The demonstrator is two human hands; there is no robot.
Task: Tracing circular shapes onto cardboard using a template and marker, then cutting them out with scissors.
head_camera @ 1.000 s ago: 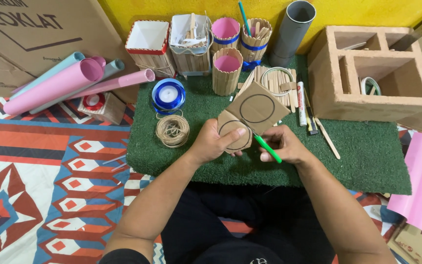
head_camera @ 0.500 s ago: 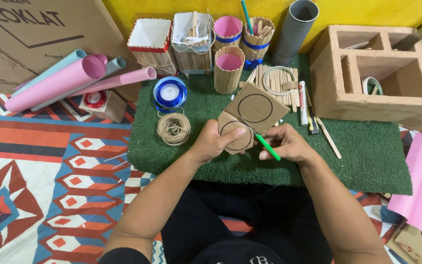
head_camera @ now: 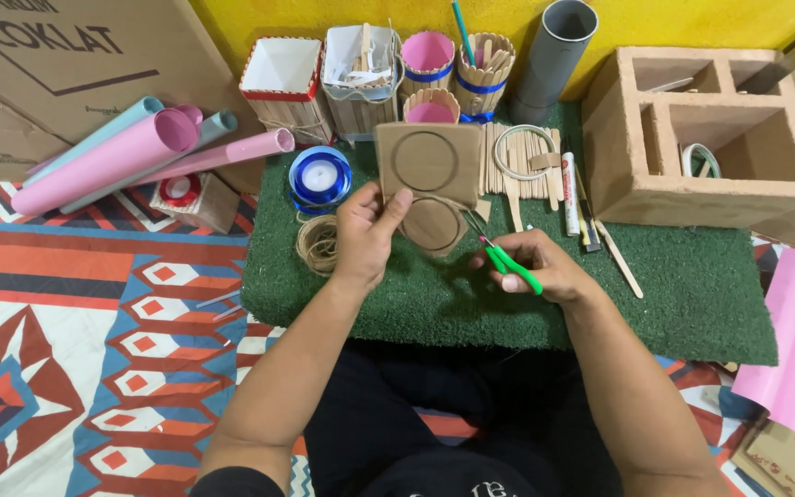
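Left hand (head_camera: 367,232) grips cardboard piece (head_camera: 427,175) edge; right hand (head_camera: 534,267) holds green-handled scissors (head_camera: 506,259).

I'm sitting on the floor of a home craft corner: patterned mat (head_camera: 94,313), green turf pad (head_camera: 692,304), rolled paper tubes (head_camera: 112,156), popsicle-stick containers (head_camera: 485,64), cardboard boxes (head_camera: 57,64).
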